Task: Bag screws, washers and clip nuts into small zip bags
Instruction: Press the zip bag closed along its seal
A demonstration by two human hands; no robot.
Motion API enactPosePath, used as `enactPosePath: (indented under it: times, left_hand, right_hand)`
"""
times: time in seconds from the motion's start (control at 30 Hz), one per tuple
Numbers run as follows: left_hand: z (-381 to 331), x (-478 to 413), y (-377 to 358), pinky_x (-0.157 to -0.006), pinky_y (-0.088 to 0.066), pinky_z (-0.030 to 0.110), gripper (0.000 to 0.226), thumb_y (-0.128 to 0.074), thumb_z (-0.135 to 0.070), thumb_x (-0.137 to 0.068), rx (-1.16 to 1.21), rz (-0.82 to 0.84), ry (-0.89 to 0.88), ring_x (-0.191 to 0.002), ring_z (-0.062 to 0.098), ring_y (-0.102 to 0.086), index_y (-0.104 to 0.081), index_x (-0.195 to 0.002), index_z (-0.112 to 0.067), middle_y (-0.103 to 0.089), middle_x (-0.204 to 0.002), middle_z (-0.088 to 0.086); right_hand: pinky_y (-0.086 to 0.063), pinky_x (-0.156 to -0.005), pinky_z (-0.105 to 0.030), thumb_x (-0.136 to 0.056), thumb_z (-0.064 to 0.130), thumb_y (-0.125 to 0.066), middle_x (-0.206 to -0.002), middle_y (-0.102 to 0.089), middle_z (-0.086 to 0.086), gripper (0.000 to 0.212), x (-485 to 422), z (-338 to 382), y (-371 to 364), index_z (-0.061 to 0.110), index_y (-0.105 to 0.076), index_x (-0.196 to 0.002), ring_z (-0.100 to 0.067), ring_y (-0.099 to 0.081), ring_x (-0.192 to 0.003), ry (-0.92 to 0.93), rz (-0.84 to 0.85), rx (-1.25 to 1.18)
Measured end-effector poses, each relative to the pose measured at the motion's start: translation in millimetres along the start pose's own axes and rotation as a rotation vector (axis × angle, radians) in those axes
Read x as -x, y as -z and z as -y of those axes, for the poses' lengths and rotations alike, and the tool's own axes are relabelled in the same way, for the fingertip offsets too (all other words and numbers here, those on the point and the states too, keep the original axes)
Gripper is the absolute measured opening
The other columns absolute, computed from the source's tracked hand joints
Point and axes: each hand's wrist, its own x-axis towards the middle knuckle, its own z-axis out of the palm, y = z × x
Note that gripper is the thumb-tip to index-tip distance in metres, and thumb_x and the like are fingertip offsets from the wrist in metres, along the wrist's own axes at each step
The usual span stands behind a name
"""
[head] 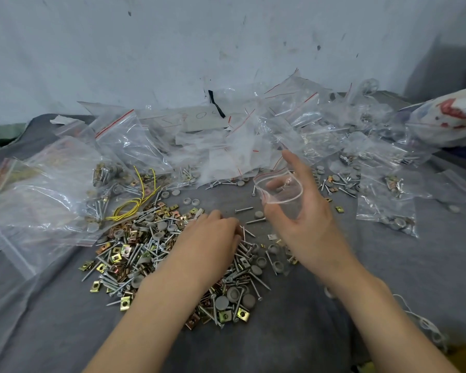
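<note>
A loose heap of silver screws, grey washers and gold clip nuts [135, 254] lies on the grey cloth in the middle. My left hand [213, 235] lies palm down on the heap's right part, its fingers curled over a few screws at the fingertips. My right hand [304, 211] is raised above the cloth and holds a small clear zip bag [279, 189] with its mouth spread open. The bag looks empty.
Many clear zip bags with red seal lines are piled along the back, and filled small bags [388, 208] lie at the right. A large bag [38, 195] sits at the left next to a yellow-green wire [135, 200]. A patterned cloth bundle [452, 117] lies far right.
</note>
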Motion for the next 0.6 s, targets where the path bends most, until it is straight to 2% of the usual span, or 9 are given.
enactPosePath:
  times: [0.03,0.07,0.1,0.13,0.2,0.33,0.43,0.53,0.6]
  left_hand:
    - [0.1,-0.6,-0.1,-0.101,-0.040,0.039,0.027,-0.043,-0.037,-0.102,-0.010,0.008,0.001,-0.117,0.024,-0.051,-0.060,-0.121,-0.028,-0.056,-0.120,0.001]
    - [0.3,-1.2,-0.2,-0.101,-0.040,0.039,0.027,-0.044,-0.038,-0.102,-0.016,0.016,-0.001,-0.116,0.023,-0.050,-0.060,-0.120,-0.027,-0.056,-0.119,0.001]
    - [0.6,-1.6,-0.2,-0.101,-0.040,0.038,0.027,-0.044,-0.039,-0.102,-0.020,0.026,-0.005,-0.116,0.023,-0.050,-0.059,-0.119,-0.026,-0.057,-0.119,0.000]
    - [1.1,-1.9,0.0,-0.101,-0.040,0.038,0.027,-0.043,-0.040,-0.102,-0.021,0.035,-0.011,-0.115,0.023,-0.050,-0.059,-0.119,-0.026,-0.057,-0.119,0.000]
    - [2.4,-2.2,1.3,-0.100,-0.040,0.038,0.026,-0.044,-0.041,-0.101,-0.011,0.048,-0.027,-0.114,0.022,-0.050,-0.059,-0.117,-0.027,-0.057,-0.117,-0.002]
    - [5.9,-2.0,4.0,-0.096,-0.040,0.036,0.021,-0.047,-0.042,-0.100,0.060,0.052,-0.057,-0.111,0.020,-0.050,-0.061,-0.109,-0.030,-0.058,-0.113,-0.003]
    - [8.1,-2.0,5.1,-0.098,-0.039,0.036,0.021,-0.048,-0.042,-0.100,0.113,0.084,-0.061,-0.112,0.019,-0.049,-0.063,-0.112,-0.034,-0.057,-0.113,-0.005]
    - [9.1,-1.1,6.7,-0.105,-0.034,0.037,0.020,-0.050,-0.042,-0.099,0.139,0.122,-0.073,-0.115,0.018,-0.046,-0.063,-0.116,-0.041,-0.055,-0.115,-0.006]
    - [8.6,-1.2,7.0,-0.109,-0.031,0.039,0.019,-0.051,-0.040,-0.099,0.142,0.117,-0.084,-0.116,0.017,-0.046,-0.063,-0.113,-0.042,-0.054,-0.115,-0.007]
  right_hand:
    - [-0.059,-0.076,-0.044,-0.084,0.056,-0.058,-0.117,-0.062,0.020,0.070,-0.3,-1.2,0.3,0.061,-0.024,-0.146,-0.011,-0.066,-0.080,0.002,-0.007,-0.010]
    - [-0.057,-0.079,-0.033,-0.085,0.056,-0.058,-0.116,-0.062,0.020,0.070,-0.5,-3.4,0.4,0.060,-0.025,-0.146,-0.007,-0.066,-0.084,0.010,-0.021,-0.017]
    - [-0.051,-0.082,-0.016,-0.085,0.055,-0.058,-0.114,-0.063,0.020,0.069,-0.5,-5.6,0.3,0.057,-0.027,-0.147,0.001,-0.064,-0.091,0.022,-0.041,-0.017]
    - [-0.044,-0.083,-0.006,-0.085,0.054,-0.058,-0.113,-0.063,0.021,0.069,-0.9,-6.7,0.0,0.054,-0.028,-0.147,0.012,-0.059,-0.098,0.030,-0.062,-0.013]
    - [-0.037,-0.079,0.003,-0.086,0.053,-0.058,-0.111,-0.064,0.021,0.067,-2.3,-6.7,-0.3,0.052,-0.030,-0.147,0.020,-0.056,-0.095,0.016,-0.083,-0.036]
    - [-0.049,-0.071,-0.008,-0.089,0.049,-0.061,-0.110,-0.064,0.022,0.065,-2.8,-8.3,1.3,0.054,-0.030,-0.146,-0.007,-0.066,-0.077,0.003,-0.106,-0.088]
    - [-0.055,-0.072,-0.023,-0.090,0.043,-0.063,-0.109,-0.065,0.023,0.066,-2.3,-8.4,3.3,0.054,-0.030,-0.147,-0.006,-0.068,-0.076,-0.002,-0.116,-0.081]
    - [-0.057,-0.076,-0.037,-0.090,0.042,-0.063,-0.111,-0.064,0.023,0.067,-2.6,-8.3,3.9,0.056,-0.029,-0.146,-0.019,-0.068,-0.079,-0.024,-0.105,-0.070]
    - [-0.057,-0.078,-0.042,-0.090,0.042,-0.063,-0.111,-0.064,0.023,0.067,-2.9,-8.1,3.9,0.057,-0.029,-0.146,-0.027,-0.067,-0.081,-0.028,-0.102,-0.066]
